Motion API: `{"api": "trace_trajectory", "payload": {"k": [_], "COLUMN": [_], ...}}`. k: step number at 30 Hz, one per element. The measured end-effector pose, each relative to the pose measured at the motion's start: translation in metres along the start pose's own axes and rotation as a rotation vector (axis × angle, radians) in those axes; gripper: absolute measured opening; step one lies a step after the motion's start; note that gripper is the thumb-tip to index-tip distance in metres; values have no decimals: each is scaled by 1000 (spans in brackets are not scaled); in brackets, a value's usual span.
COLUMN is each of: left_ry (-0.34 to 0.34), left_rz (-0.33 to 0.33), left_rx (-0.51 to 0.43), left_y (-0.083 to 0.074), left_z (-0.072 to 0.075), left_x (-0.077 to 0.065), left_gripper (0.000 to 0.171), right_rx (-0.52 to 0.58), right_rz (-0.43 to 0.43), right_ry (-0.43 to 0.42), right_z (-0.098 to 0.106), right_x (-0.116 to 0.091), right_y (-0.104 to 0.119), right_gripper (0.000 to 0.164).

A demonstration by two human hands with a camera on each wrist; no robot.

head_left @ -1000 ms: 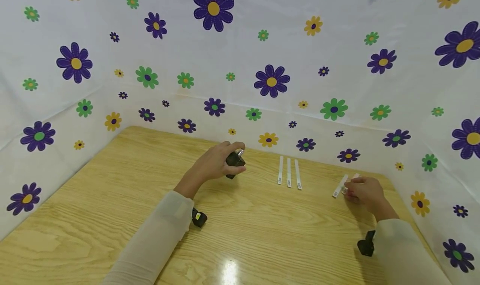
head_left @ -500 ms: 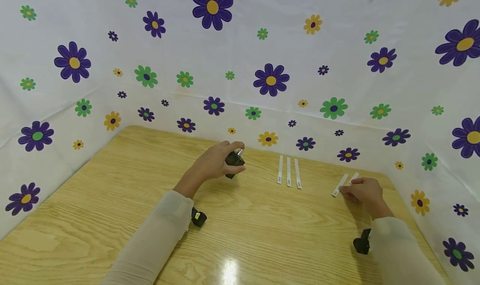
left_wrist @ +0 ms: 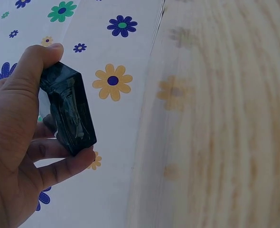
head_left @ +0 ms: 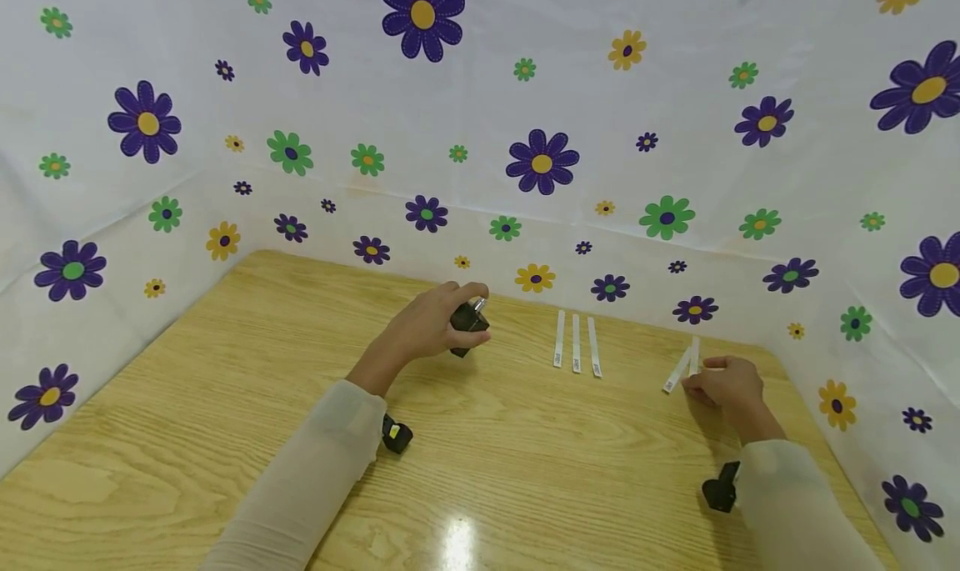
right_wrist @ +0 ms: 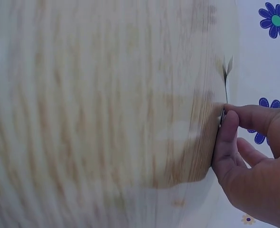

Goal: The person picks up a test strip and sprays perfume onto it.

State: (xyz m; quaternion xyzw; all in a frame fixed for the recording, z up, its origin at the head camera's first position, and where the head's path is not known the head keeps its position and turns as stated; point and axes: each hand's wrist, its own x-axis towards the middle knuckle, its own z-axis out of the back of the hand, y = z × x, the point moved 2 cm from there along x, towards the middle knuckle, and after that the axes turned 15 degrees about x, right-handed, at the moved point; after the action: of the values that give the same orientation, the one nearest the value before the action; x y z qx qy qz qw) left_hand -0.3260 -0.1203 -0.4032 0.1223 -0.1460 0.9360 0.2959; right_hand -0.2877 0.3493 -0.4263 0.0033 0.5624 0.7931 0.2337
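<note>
My left hand [head_left: 420, 325] grips a dark glass perfume bottle [head_left: 465, 319] with a silver spray neck, tilted above the table. In the left wrist view the bottle [left_wrist: 71, 111] sits between the thumb and the fingers. Far to the right, my right hand [head_left: 731, 388] pinches the near end of a white paper test strip [head_left: 694, 354], whose far end points to the back wall. Another strip [head_left: 677, 371] lies slanted just left of it, their far ends close together. Thumb and forefinger meet at the tabletop in the right wrist view, where the strip barely shows.
Three more white strips lie side by side near the back edge: left [head_left: 559, 338], middle [head_left: 576, 343] and right [head_left: 594, 348]. The wooden table [head_left: 525, 463] is bordered by a flowered white cloth [head_left: 480, 104]. Black cameras hang at the left wrist [head_left: 397, 436] and right wrist [head_left: 722, 489].
The right-hand strip has turned from a slant to nearly straight, its far end swinging left toward the neighbouring strip. My right hand moved slightly left. The left hand keeps the bottle in place.
</note>
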Motion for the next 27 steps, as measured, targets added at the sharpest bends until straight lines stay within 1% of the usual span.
{"api": "trace_trajectory", "payload": {"k": [4,10,14,17,22,27], "left_ry": [1,8,8,11,15,15], "left_rz": [2,10,6,3,5,4], "left_rx": [2,1,1,-1,-6,-2], "left_y": [0,0,0,1,1,0], "left_z": [0,1,0,0,-1,0], "left_x": [1,0,0,0,0,-1], "left_gripper": [62,63,63,63,63,64], "right_rx": [-15,-49,-68,-57,-31,-73], "right_rz": [1,-22,6,34,93,160], "right_ry": [-6,-33,-14,27,136,211], "right_z": [-2,-6,-6,-6,-7,-11], "right_x": [0,1,0,-1,-9,-21], "right_y": [1,1,-2,-3,2,9], "right_gripper": [61,58,55,53,51,46]}}
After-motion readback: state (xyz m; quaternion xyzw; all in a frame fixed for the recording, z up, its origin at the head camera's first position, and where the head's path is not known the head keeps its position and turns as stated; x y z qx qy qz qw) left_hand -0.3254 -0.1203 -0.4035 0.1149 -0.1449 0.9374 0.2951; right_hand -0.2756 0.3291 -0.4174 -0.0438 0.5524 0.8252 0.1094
